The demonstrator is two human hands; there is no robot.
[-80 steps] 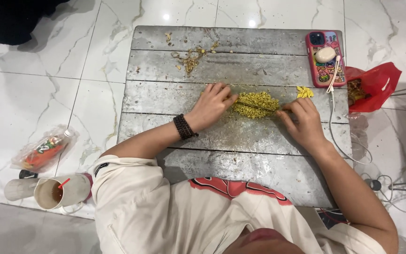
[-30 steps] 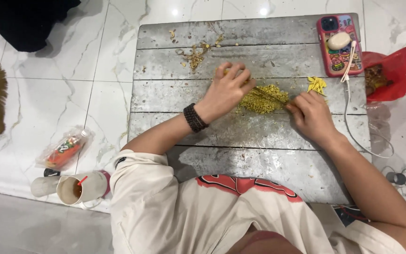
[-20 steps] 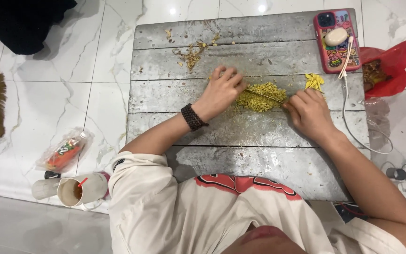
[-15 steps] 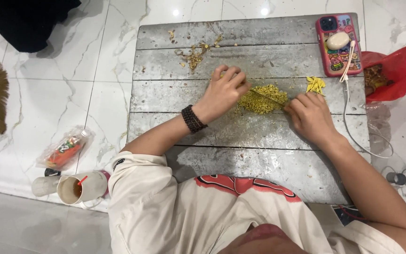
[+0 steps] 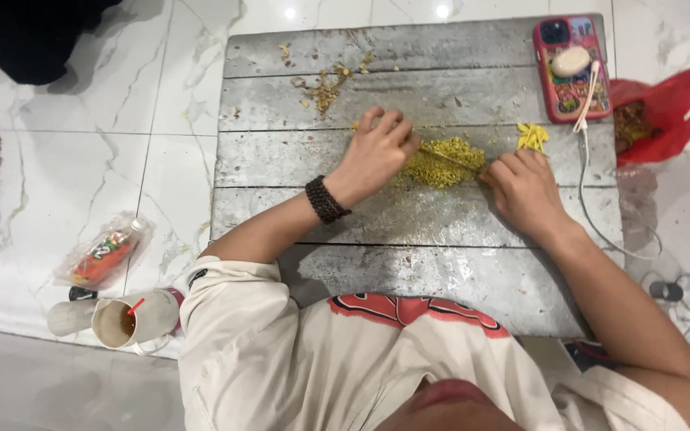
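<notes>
Grey board (image 5: 409, 215), yellow pile (image 5: 441, 164) between hands

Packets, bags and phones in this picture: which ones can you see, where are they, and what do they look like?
Phone: top right corner of the grey wooden board, a rectangle in a red patterned case, with a white cable plugged in.
Red plastic bag: on the floor right of the board, crumpled and open.
Snack packet: on the white floor left of the board, clear wrapper with orange and green inside.
Paper cup: below the packet, white, with a red straw.
</notes>
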